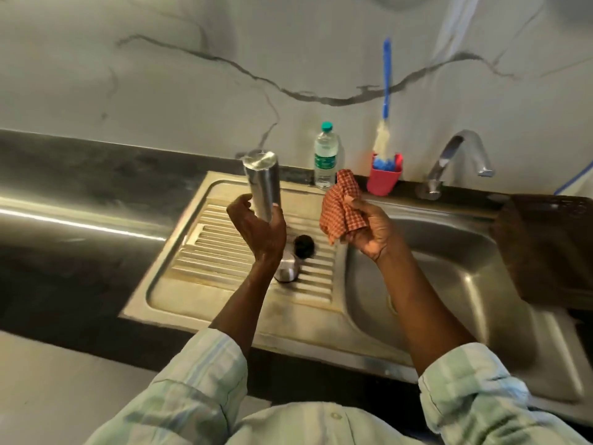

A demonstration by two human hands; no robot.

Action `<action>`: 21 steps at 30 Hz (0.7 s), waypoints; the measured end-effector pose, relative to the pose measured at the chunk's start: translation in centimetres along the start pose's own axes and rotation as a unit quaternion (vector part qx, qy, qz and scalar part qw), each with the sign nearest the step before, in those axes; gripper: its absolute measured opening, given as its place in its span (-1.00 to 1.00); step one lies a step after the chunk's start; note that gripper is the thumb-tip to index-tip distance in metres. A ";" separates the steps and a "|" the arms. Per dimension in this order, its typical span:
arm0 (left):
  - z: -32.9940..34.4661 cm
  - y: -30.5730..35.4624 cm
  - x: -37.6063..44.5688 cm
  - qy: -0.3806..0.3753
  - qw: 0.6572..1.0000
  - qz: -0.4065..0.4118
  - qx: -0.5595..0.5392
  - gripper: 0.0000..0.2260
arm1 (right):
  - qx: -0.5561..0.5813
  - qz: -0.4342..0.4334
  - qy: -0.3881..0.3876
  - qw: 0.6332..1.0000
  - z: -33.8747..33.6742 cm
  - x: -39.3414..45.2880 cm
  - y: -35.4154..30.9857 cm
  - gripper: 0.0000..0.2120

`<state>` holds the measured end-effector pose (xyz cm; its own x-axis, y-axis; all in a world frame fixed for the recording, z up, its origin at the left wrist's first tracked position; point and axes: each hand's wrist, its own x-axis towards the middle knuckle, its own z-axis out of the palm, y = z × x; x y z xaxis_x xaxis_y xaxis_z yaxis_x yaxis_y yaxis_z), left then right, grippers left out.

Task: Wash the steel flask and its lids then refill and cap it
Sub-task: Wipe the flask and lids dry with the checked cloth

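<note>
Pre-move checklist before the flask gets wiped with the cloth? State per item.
1. Left hand has a grip on the steel flask: ok, fingers curled round its lower end.
2. Right hand holds the checked cloth: ok.
3. Cloth touching flask: not ok, they are apart.
4. Flask orientation: closed flat end points up; whether the mouth is open below, cannot tell.
5. Lids parked: ok, steel cap and black lid sit on the drainboard.
6. Tap off: ok, no water visible.

A white marble-veined wall [199, 91] rises behind a dark stone counter [80, 187] holding a steel sink [449, 268].
</note>
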<state>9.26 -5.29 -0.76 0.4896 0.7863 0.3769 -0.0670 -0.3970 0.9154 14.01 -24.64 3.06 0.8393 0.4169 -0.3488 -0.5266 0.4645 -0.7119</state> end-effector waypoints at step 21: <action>1.8 -0.8 6.3 -0.235 0.969 -0.050 -0.057 -0.36 | 0.110 -0.054 0.025 0.992 2.9 0.8 0.9 -0.63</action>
<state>13.95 -0.81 0.61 0.8390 0.5047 0.2032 -0.0811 -0.2534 0.9640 13.81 -21.58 3.87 0.8955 0.3183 -0.3111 -0.4448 0.6667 -0.5981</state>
